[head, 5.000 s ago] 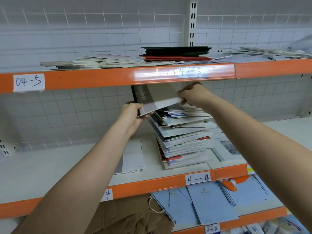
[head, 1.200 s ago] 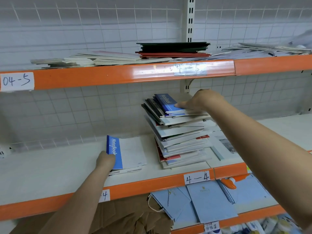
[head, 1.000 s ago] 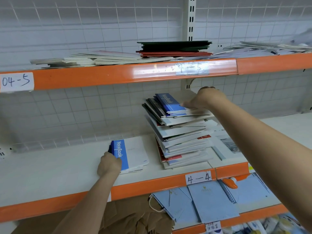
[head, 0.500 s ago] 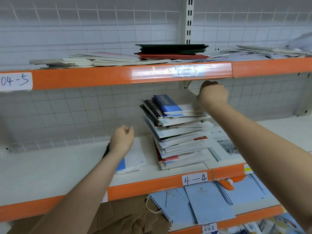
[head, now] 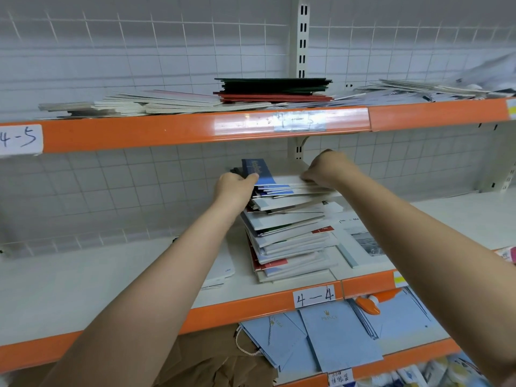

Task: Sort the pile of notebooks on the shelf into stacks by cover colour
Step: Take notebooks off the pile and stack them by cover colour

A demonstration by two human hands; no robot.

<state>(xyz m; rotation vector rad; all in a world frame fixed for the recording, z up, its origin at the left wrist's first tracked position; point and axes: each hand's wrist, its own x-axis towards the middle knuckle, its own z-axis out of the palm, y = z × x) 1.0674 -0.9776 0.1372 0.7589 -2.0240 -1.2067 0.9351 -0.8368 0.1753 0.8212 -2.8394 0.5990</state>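
Note:
A tall leaning pile of notebooks stands on the middle shelf. On top lies a notebook with a blue spine strip and white cover. My left hand grips its left, spine end. My right hand pinches its right edge with curled fingers. Left of the pile, partly hidden behind my left forearm, lies a small flat stack of white-covered notebooks.
The upper shelf carries flat stacks: pale covers, dark green over red, more papers at right. A magazine lies right of the pile. Blue paper bags and an orange object fill the lower shelf.
My left hand left the small stack at the left, where it had laid a blue-spined notebook, and rose to the top of the pile. Both hands now hold the top notebook.

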